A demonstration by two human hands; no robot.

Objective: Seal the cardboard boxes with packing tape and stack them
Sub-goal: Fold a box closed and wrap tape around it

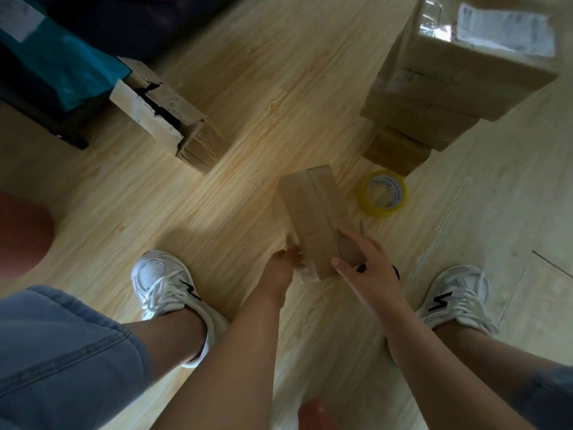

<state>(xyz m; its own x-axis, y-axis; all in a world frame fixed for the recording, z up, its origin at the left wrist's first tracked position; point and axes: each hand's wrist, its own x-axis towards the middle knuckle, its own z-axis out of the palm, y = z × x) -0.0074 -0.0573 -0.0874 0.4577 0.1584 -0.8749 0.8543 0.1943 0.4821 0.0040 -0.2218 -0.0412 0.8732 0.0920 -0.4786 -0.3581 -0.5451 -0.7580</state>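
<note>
Legs: bare shins and blue denim shorts (62,352) fill the near edge of the view, one leg on each side.
Shoes: a white sneaker with black marks sits on the left (164,283) and its twin on the right (459,296), both flat on the light wood floor (248,103).
Left hand (280,268): reaches down to the near left corner of the small box; the fingers touch its left side, curled against a pale strip there. The grip is blurred, so I cannot tell if it pinches anything.
Right hand (362,265): rests on the near right corner of the small box, fingers spread and pressed on the top and side, thumb along the near edge.
Small box (313,212): a narrow cardboard box lying on the floor between the feet, flaps closed, a seam running down the middle of its top.
Thin metal tip (361,226): pokes out just past the right hand, beside the box; too small to tell what it is.
Tape roll (384,193): a yellowish roll of clear tape lying flat on the floor, just right of the small box and apart from it.
Stack of boxes (440,97): sealed cardboard boxes piled on the far right, behind the tape roll; the top one carries a white label under shiny tape.
Open box (173,119): on the far left, flaps torn and raised.
Teal bag (62,66): behind the open box, against dark furniture.
</note>
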